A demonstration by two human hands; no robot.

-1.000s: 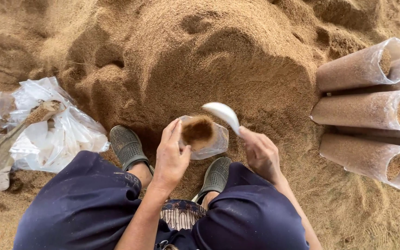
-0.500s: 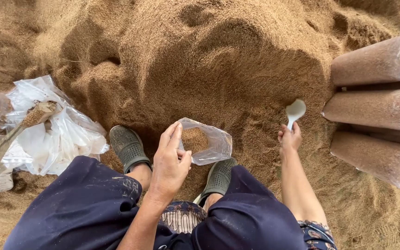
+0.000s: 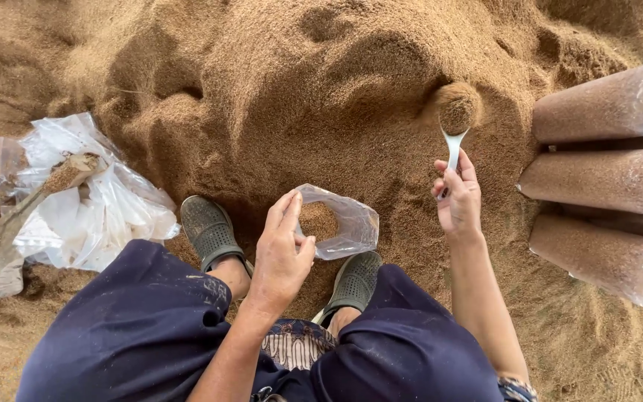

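The right hand (image 3: 457, 199) pinches a spoon (image 3: 455, 119), heaped and pointing up-slope into the sawdust pile (image 3: 284, 82), while the bag (image 3: 336, 222), mouth held open by the left hand (image 3: 283, 249), lies just left of it, between the shoes.

This looks like a bagging spot in a farm shed or mushroom-growing yard, its ground buried under a big sawdust heap (image 3: 321, 97). Right of the heap lie filled plastic tubes (image 3: 604, 179); left of it sits a pile of empty bags (image 3: 83, 201).
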